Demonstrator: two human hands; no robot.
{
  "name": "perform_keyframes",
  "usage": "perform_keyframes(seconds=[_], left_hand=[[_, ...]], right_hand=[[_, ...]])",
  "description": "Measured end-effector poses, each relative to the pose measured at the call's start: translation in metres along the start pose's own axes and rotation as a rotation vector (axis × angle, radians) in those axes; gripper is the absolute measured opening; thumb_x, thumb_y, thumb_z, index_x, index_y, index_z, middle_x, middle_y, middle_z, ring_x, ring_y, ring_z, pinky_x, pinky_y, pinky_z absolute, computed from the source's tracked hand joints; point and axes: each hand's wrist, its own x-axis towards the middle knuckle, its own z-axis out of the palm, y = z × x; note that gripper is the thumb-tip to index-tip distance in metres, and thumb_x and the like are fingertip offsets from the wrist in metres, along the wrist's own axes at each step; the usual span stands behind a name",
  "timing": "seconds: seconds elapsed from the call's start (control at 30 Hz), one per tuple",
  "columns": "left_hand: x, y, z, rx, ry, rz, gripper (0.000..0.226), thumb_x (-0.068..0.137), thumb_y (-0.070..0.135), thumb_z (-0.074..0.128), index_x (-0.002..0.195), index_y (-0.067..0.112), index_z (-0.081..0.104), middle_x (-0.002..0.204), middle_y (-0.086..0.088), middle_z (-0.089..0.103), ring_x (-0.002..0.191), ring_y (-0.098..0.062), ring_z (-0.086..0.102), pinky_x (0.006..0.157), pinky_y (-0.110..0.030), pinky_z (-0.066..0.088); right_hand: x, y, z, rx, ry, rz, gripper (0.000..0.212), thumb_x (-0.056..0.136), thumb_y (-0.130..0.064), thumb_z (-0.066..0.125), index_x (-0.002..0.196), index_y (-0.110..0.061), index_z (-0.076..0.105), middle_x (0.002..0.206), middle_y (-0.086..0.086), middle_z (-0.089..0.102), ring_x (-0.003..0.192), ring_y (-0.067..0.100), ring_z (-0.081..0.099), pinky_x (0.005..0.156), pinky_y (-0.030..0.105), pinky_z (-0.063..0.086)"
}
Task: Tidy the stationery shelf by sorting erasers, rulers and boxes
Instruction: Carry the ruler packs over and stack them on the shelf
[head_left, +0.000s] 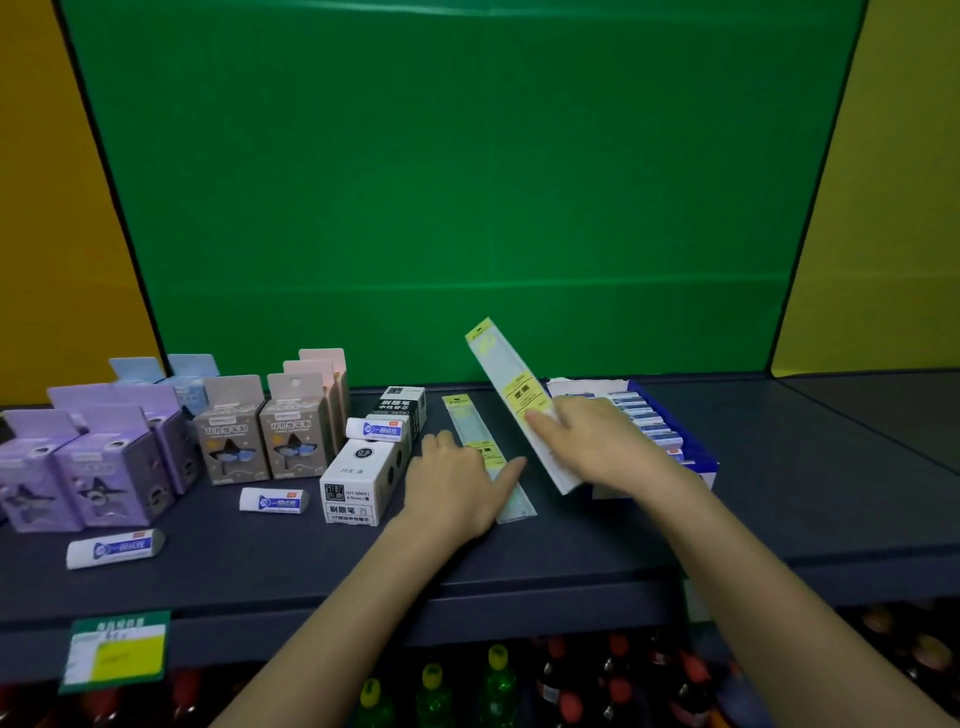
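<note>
Though small, "0.5" on white box (358, 483).

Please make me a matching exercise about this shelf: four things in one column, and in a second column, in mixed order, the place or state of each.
Things
1. right-hand ruler
2. left-hand ruler
3. purple boxes
4. blue tray

Place or state
A. lies flat on the shelf
B. stand upright at the far left
C. raised and tilted
D. at the right, holding erasers

Pairs: 1-C, 2-A, 3-B, 4-D
</note>
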Motion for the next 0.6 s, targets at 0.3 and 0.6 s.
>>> perform_keyframes(seconds=[0.3,0.6], left_hand=[[0.019,0.007,0.003,-0.045,-0.039,-0.114,0.054,0.084,0.045,0.048,0.119,0.003,0.049,0.131,-0.017,0.041,0.125,-0.032,0.036,0.101,-0.043,0.033],[0.025,0.011,-0.013,-0.304,-0.218,-0.233,0.043,0.071,0.037,0.067,0.096,0.011,0.044,0.108,-0.010,0.054,0.101,-0.027,0.053,0.078,-0.031,0.042]], right_hand=[[-0.007,0.036,-0.017,0.117,0.120,0.034,0.040,0.095,-0.043,0.035,0.112,-0.016,0.058,0.100,0.007,0.064,0.091,0.025,0.053,0.069,0.030,0.033],[-0.009,0.046,-0.020,0.221,0.171,0.027,0.032,0.094,-0.043,0.037,0.078,-0.018,0.050,0.075,-0.003,0.051,0.082,0.025,0.051,0.056,0.030,0.032]])
